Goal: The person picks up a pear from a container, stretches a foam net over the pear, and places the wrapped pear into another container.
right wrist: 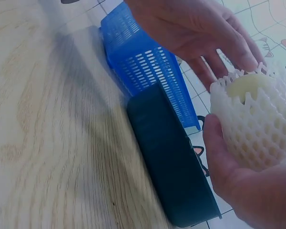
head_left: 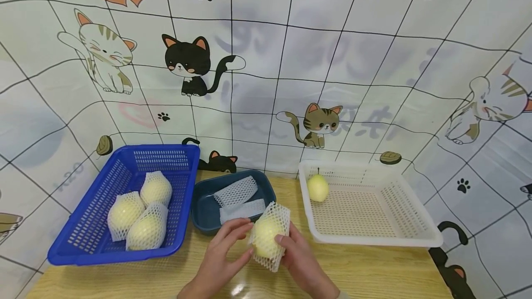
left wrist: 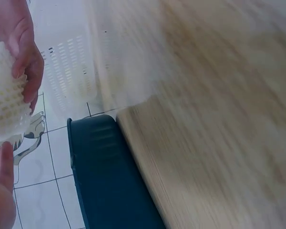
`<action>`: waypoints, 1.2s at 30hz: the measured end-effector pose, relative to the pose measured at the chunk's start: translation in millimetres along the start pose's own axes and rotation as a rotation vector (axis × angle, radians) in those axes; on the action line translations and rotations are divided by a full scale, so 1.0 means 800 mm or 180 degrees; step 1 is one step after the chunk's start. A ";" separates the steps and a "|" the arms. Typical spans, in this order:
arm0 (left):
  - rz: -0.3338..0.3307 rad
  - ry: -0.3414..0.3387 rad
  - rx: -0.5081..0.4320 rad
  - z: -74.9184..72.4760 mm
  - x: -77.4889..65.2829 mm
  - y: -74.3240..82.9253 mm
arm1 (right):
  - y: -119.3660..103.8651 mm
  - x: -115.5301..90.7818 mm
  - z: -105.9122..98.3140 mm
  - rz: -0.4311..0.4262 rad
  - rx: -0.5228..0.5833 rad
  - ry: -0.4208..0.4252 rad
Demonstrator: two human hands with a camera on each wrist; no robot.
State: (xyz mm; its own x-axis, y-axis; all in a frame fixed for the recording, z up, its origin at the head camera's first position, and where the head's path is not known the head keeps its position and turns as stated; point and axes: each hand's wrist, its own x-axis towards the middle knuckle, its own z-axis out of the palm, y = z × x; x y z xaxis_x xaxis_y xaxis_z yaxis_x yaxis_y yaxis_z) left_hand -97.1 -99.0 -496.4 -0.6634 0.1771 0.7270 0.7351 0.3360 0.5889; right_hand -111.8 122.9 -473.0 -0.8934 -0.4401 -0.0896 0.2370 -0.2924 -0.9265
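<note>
A pale yellow pear [head_left: 266, 239] in a white foam net is held above the table in the head view. My right hand [head_left: 302, 260] grips it from the right, thumb across the net. Beside its left side is my left hand [head_left: 220, 260], fingers loosely extended and thumb apart; whether the fingertips touch the net is unclear. In the right wrist view, pear skin shows at the open end of the foam net [right wrist: 257, 129], close to the left fingertips. Behind the hands, a dark teal tray [head_left: 203, 218] contains two flat foam nets [head_left: 236, 191].
At left, a blue basket [head_left: 176, 216] contains three netted pears [head_left: 146, 226]. On the right, a white basket [head_left: 374, 240] has one bare pear [head_left: 317, 188] in its left corner. All stand on a wooden table [head_left: 365, 271] before a cat-patterned cloth [head_left: 257, 50].
</note>
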 end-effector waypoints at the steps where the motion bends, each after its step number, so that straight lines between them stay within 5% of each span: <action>1: 0.0032 0.0056 0.0009 0.002 0.001 0.001 | 0.000 0.000 0.001 0.0001 0.0027 -0.0016; 8: 0.0281 0.0516 0.0104 0.012 0.003 0.000 | 0.002 0.002 0.004 0.0012 0.0154 -0.0067; 12: 0.0273 0.0607 0.0161 0.015 0.002 0.002 | 0.004 0.006 0.008 0.0068 0.0160 -0.0025; 18: 0.0535 0.0520 0.0168 0.012 -0.001 0.004 | 0.006 0.012 0.010 0.0064 0.0201 0.0175; 21: 0.0772 0.0319 0.0102 0.011 -0.003 0.002 | 0.005 0.015 0.010 0.0039 0.0178 0.0238; 24: 0.0734 0.0051 0.0024 0.009 -0.006 0.000 | 0.003 0.014 0.009 0.0022 0.0083 0.0216; 29: 0.0172 -0.0035 -0.0241 0.003 -0.010 0.000 | 0.000 0.011 0.007 -0.0005 -0.0122 0.0094; 31: -0.0360 0.0036 -0.0479 0.001 -0.009 0.003 | 0.000 0.011 0.006 -0.0011 -0.0209 0.0038; 36: -0.2069 0.0052 -0.1423 -0.002 0.004 0.011 | 0.001 0.011 0.005 -0.0027 -0.0540 -0.0073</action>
State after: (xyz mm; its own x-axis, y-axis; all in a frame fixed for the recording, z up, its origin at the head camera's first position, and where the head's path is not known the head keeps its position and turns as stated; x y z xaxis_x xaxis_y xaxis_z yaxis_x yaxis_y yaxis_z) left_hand -92.7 -97.2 -488.6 -0.9798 0.0581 0.1913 0.1894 -0.0370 0.9812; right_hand -118.1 115.5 -473.3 -0.8857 -0.4582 -0.0749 0.1599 -0.1495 -0.9757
